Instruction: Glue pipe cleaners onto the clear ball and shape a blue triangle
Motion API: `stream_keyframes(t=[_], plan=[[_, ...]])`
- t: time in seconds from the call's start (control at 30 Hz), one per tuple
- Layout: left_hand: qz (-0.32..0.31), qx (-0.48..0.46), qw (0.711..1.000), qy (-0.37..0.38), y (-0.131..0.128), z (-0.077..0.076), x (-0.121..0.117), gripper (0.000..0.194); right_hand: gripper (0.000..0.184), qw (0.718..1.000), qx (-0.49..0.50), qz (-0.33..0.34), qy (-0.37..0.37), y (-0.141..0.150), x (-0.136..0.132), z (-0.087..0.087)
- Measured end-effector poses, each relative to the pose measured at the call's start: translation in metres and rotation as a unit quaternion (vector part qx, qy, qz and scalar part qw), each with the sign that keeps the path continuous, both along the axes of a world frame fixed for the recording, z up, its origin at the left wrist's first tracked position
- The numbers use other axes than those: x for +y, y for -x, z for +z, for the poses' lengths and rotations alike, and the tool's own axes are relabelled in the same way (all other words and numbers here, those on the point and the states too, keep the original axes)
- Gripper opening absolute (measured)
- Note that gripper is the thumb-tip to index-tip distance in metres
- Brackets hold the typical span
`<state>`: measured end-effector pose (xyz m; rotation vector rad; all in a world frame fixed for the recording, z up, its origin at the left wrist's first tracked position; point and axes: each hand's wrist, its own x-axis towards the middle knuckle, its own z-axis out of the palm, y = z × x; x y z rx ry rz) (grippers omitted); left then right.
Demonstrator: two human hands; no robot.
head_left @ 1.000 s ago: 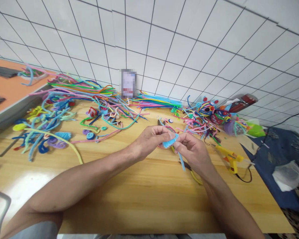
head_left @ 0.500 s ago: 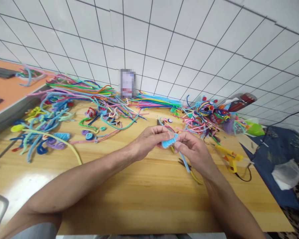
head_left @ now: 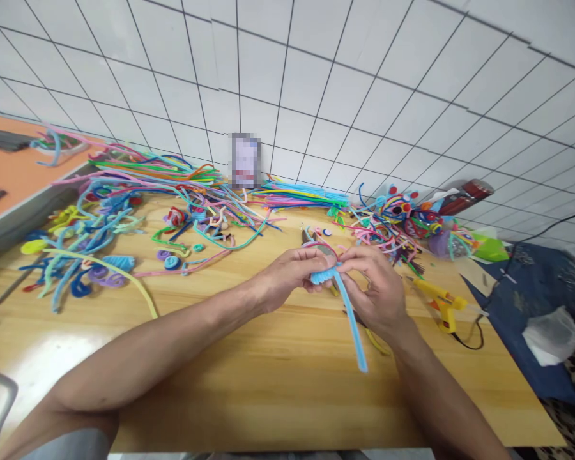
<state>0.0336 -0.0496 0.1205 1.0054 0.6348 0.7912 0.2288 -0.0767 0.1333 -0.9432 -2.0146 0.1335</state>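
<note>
My left hand (head_left: 299, 268) is closed, pinching a light-blue pipe cleaner (head_left: 323, 276) that is coiled into a short, ridged roll. My right hand (head_left: 376, 281) is closed on the same pipe cleaner at the right end of the roll. From there a straight tail hangs down toward the front, over the table. Beneath and behind my right hand lie pliers with yellow handles (head_left: 377, 344), partly hidden. Another dark tool tip (head_left: 308, 237) shows just beyond my fingers.
On the wooden table (head_left: 249, 396), coloured pipe cleaners (head_left: 158, 169) lie along the tiled wall, with coiled pieces (head_left: 110, 271) at the left. A blurred-out phone-like panel (head_left: 245, 161) leans on the wall. At the right are a yellow glue gun (head_left: 443, 303) and its cord.
My right fingers have shifted up toward the roll's end. More of the pipe cleaner's tail now shows, hanging lower and in front of my right hand. My left hand has barely moved.
</note>
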Motion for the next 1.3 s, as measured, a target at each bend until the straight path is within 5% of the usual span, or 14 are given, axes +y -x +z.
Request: stream_keyframes(t=[0.27, 0.67, 0.9, 1.1, 1.3], plan=[[0.052, 0.056, 0.989, -0.128, 0.004, 0.007, -0.005, 0.042, 0.009, 0.969, 0.139, -0.023, 0.202, 0.000, 0.000, -0.008], [0.051, 0.071, 0.978, -0.191, 0.001, -0.002, -0.004, 0.022, 0.020, 0.951, 0.199, 0.008, 0.238, 0.002, -0.001, -0.005], [0.078, 0.135, 0.951, -0.266, 0.000, -0.004, -0.008, 0.019, 0.007, 0.992, 0.087, 0.007, 0.093, 0.003, 0.000, -0.004], [0.129, 0.078, 0.970, -0.191, -0.001, -0.005, -0.007, 0.018, 0.035, 0.987, -0.062, -0.001, -0.151, 0.004, -0.004, -0.006], [0.121, -0.001, 0.986, -0.115, 0.002, 0.004, -0.006, 0.038, 0.039, 0.975, -0.078, -0.036, -0.205, -0.002, -0.005, -0.009]])
